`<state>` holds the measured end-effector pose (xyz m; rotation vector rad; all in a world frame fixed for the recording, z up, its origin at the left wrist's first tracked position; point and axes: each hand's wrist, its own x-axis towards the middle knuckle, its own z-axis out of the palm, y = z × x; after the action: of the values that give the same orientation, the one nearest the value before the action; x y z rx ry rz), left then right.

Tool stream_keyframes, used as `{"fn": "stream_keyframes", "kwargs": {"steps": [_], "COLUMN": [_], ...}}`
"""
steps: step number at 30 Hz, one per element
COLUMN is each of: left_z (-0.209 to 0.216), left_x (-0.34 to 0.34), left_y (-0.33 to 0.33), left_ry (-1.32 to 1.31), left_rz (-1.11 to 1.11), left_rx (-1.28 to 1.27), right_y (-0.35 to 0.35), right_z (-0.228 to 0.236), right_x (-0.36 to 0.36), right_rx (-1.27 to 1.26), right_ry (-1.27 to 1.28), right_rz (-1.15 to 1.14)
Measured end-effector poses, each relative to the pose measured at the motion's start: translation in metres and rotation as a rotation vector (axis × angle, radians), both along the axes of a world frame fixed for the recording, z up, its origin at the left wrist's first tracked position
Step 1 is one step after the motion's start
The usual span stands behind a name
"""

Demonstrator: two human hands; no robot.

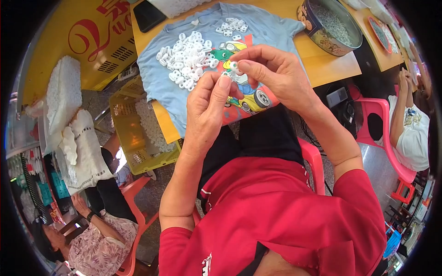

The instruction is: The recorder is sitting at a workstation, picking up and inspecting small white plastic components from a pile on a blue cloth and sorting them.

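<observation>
My left hand (207, 99) and my right hand (278, 78) meet over a blue printed T-shirt (159, 69) spread on the table. Between thumb and forefinger, my right hand pinches a small white plastic piece (234, 67). The fingertips of my left hand are pressed together just beside it; what they grip is too small to make out. A large heap of white two-holed plastic pieces (189, 57) lies on the shirt, beyond my left hand. Farther off, a smaller group of similar pieces (229, 28) sits near the shirt's collar.
A round tin (317, 39) of small silvery metal parts stands at the table's far right. A black phone (146, 16) lies far left. Below the table's left side is a yellow crate (152, 163) with white pieces. People sit at left (101, 239) and right (412, 138).
</observation>
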<state>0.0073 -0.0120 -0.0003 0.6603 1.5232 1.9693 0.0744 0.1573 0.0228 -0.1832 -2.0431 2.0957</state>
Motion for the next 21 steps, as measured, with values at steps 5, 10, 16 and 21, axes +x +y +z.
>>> {"fn": "stream_keyframes", "kwargs": {"steps": [5,10,16,21], "left_z": [0.001,-0.003,-0.002,-0.003], "left_x": [0.001,-0.001,0.006,0.007], "left_y": [0.000,0.001,0.008,0.008], "left_ry": [0.021,0.141,0.110,0.064], "left_rz": [0.006,0.020,0.093,0.102], "left_rx": [-0.011,-0.073,0.002,0.005], "right_y": [-0.003,-0.006,-0.012,-0.018], "right_z": [0.001,0.000,-0.002,-0.005], "right_x": [0.000,0.001,0.000,0.001], "right_rx": [-0.003,0.085,0.028,0.017], "right_ry": [-0.001,0.024,0.065,0.109], "right_rz": [-0.010,-0.036,-0.034,-0.060]}}
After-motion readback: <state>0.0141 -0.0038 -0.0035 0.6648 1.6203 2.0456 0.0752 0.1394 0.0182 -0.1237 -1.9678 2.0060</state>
